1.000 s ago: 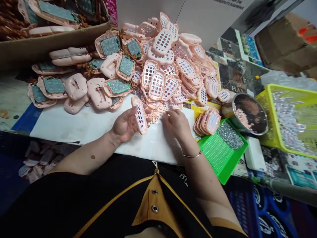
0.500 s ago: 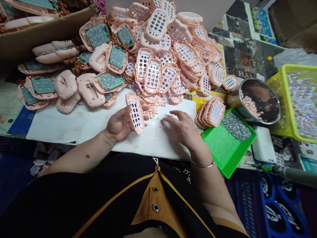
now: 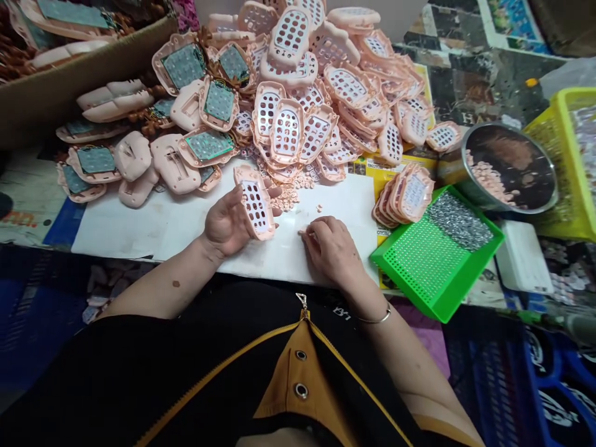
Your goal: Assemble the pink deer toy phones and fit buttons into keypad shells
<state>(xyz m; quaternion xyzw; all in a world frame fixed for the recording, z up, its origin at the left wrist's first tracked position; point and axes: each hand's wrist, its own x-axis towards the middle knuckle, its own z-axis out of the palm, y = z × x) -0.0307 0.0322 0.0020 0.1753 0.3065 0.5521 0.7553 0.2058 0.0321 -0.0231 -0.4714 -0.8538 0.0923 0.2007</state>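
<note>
My left hand is closed around a pink plastic shell, held tilted above the white board. A white insert with rows of holes lies inside the shell. To its right, my right hand rests low over the board, thumb and fingers pinched together. A small pink plastic piece shows at those fingertips, partly hidden. Just beyond the shell lies a scatter of small pink pieces, with a couple of loose ones nearer my right hand.
Pink shells are heaped at the back. Shells with green circuit boards lie at left, below a cardboard box. At right stand a short shell stack, a green tray of metal screws, a steel bowl and a yellow basket.
My right hand has come down to the board and its spread fingers have closed into a pinch. My left hand still holds the shell. The view has shifted slightly.
</note>
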